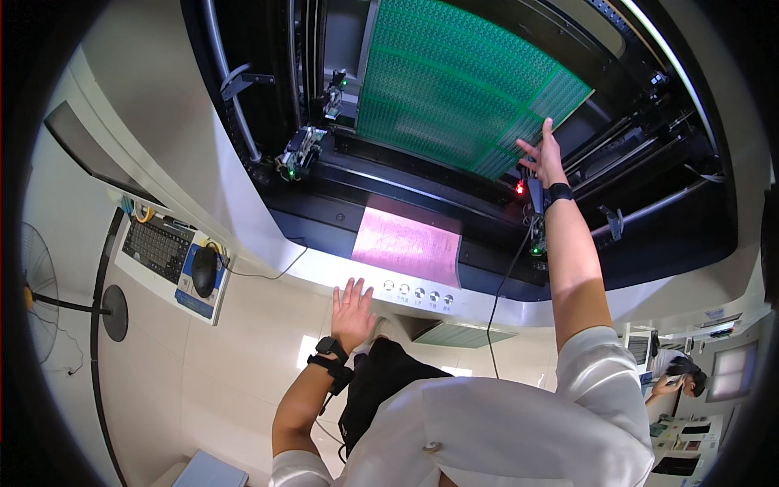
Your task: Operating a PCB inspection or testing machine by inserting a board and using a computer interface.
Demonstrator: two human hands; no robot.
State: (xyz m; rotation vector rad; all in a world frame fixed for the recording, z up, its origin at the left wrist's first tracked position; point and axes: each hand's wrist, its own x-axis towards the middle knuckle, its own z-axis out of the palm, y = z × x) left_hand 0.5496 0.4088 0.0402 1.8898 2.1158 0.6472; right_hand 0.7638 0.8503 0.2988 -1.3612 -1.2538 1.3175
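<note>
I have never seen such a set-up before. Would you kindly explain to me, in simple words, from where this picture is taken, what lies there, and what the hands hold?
This single view comes from a wide fisheye camera on the person's head, looking down, so straight edges appear curved. There is no robot: both bare hands belong to the wearer.

The large white machine has a dark, open interior with rails. Inside is a flat green panel. A pinkish sheet lies near the front edge, above a row of round buttons.

The right hand is at the panel's near right corner, fingers spread; whether it touches is unclear. The left hand is spread at the machine's front edge. Neither visibly grips anything.
</note>
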